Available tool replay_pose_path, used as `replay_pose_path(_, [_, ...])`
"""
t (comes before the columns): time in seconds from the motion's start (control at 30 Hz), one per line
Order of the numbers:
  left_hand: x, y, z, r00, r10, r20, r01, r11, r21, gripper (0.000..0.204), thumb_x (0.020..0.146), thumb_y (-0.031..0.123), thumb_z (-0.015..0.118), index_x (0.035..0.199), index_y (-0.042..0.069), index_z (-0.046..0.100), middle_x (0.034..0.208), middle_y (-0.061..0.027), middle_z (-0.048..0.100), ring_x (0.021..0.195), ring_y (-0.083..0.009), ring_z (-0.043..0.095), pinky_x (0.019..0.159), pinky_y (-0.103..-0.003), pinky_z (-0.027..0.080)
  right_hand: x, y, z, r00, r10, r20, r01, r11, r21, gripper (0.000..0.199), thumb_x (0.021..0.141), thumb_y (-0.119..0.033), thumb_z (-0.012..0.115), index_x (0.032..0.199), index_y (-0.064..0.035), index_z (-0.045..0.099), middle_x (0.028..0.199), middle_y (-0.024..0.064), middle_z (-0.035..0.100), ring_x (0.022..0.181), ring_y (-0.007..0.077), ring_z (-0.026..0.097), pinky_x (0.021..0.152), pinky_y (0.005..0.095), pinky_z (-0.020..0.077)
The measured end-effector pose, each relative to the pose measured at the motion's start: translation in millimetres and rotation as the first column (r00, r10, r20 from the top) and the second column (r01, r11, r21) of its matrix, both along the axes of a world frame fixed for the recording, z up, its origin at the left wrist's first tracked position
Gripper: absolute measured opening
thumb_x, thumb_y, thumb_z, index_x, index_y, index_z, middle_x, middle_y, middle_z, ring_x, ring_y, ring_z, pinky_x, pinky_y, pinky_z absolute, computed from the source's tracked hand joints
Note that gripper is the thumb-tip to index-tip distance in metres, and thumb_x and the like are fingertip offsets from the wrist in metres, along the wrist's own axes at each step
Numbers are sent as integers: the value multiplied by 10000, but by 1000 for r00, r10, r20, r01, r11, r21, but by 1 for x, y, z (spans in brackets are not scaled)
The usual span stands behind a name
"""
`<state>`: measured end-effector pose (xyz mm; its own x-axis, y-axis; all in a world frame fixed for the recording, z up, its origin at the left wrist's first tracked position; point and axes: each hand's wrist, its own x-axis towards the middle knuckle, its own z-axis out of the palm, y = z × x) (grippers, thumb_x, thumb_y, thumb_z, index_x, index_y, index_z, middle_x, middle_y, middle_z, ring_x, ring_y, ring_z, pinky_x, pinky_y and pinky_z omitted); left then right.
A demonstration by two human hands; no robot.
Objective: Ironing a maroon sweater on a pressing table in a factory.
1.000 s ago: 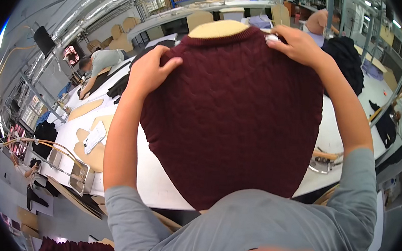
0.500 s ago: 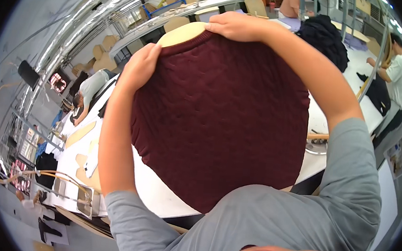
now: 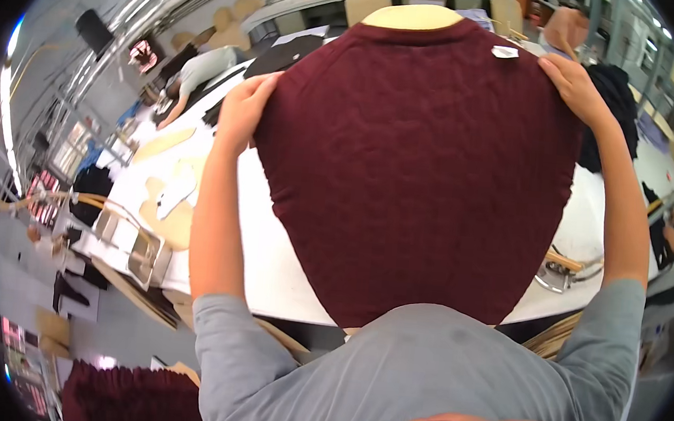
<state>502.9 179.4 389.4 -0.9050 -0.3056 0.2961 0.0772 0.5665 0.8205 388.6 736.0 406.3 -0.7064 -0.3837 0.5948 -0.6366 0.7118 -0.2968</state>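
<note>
The person is holding a maroon sweater [image 3: 415,177] stretched over a pale board [image 3: 412,15], whose top is showing at the neck. The left hand [image 3: 242,112] is gripping the left shoulder, fingers clamped on the knit; the right hand [image 3: 572,86] is pinching the right shoulder the same way, likely to keep it taut. A small tag [image 3: 505,52] is sitting near the collar. The sweater is hanging above the white counter [image 3: 267,244].
</note>
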Motion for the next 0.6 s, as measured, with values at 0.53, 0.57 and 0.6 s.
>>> replay_pose_path(0.53, [-44,117,62,981,-192,-41,165,918,-361,400,1057,296,548,1310,23,694,1146,-66,766,1033,-169,691,913,-265,518,4,-134,42,992,95,-77,-81,982,170,403,1093,-381,421,1164,-57,651,1170,108,732,1023,355,661,910,404,496])
replay_pose_path(0.57, [-47,115,54,957,-246,-155,173,909,-379,390,1060,285,555,1305,18,700,1153,-72,762,1038,-163,686,919,-257,509,4,-143,43,990,63,-128,-32,973,229,399,1092,-376,421,1170,-55,645,1176,111,729,1033,362,654,918,406,492])
replay_pose_path(0.6, [-51,108,46,919,-292,-266,170,901,-399,380,1062,273,562,1300,14,706,1159,-78,757,1043,-156,681,924,-249,501,3,-143,43,989,78,-122,-48,971,233,399,1092,-376,421,1170,-55,645,1176,111,729,1033,362,654,918,406,492])
